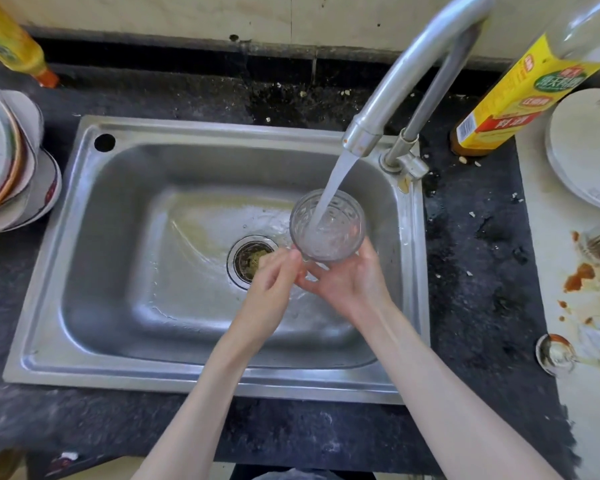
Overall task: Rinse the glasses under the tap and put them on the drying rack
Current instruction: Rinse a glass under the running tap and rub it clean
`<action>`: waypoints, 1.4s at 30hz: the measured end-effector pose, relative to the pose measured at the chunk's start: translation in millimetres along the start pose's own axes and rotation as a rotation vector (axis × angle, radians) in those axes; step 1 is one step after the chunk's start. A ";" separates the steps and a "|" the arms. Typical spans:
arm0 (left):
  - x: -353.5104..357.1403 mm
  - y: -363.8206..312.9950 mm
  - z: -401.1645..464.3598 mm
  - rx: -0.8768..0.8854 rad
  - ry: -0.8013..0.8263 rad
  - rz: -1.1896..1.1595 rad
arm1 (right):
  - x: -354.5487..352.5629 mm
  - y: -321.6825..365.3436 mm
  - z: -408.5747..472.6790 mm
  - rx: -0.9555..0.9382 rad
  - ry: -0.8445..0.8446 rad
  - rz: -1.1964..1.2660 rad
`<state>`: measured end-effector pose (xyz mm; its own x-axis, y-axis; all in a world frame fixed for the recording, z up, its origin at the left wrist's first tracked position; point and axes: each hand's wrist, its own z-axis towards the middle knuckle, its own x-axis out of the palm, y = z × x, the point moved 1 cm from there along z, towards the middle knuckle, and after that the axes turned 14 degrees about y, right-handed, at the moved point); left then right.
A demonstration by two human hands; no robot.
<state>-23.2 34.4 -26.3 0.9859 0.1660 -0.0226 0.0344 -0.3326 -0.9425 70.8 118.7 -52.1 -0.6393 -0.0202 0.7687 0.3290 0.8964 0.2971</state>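
Right hand point(349, 282) holds glass point(327, 226) under tap point(395, 91) – bottle point(520, 95) label unreadable

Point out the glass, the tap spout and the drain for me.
glass point(340, 233): head view, on its inner wall right of the stream.
tap spout point(362, 136): head view, on the outlet end.
drain point(248, 259): head view, on the strainer's middle.

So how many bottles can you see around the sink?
2. A yellow bottle stands at the back left corner, and a yellow-labelled bottle stands right of the tap. Both are partly cut off.
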 end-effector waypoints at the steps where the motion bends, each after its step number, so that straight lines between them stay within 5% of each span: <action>1: -2.2 -0.5 -1.8 -0.007 0.067 0.049 | 1.5 2.1 0.5 -0.004 0.010 -0.021; 4: -7.3 -2.1 -6.0 -0.036 0.141 0.158 | 6.7 8.8 2.4 -0.030 0.074 -0.076; 9: -13.0 -16.4 -11.1 0.033 -0.002 0.273 | 2.4 13.4 7.1 -0.084 0.026 -0.185; 13: -15.6 -31.3 -20.3 0.273 -0.166 0.855 | -4.3 16.2 11.1 -0.164 -0.099 -0.280; 16: -4.1 -33.0 -14.0 0.434 -0.053 1.053 | -5.0 15.3 11.7 -0.165 -0.089 -0.277; 21: 10.0 -38.3 8.7 -0.018 0.287 1.181 | 0.9 5.6 13.4 -0.228 -0.045 -0.290; 23: 10.3 -40.5 17.0 -0.071 0.363 0.990 | 2.1 2.7 12.0 -0.242 -0.001 -0.295; 27: 13.4 -53.7 24.4 -0.148 0.450 0.203 | 0.5 6.5 6.4 -0.310 0.066 -0.344; 34: 1.8 -48.4 16.2 -0.100 0.340 0.216 | -4.3 22.4 -2.6 -0.142 0.075 -0.324; 38: -2.0 -48.3 15.3 -0.120 0.255 0.175 | -6.8 17.5 -3.1 -0.203 -0.019 -0.435; 42: -4.1 -55.0 20.6 -0.265 0.328 -0.496 | -1.8 13.4 -6.8 -0.377 -0.014 -0.479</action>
<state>-32.6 71.2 18.8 0.8401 0.0809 0.5363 0.4963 -0.5137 -0.6999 81.1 127.7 -45.6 -0.7855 -0.3741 0.4930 0.2241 0.5706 0.7901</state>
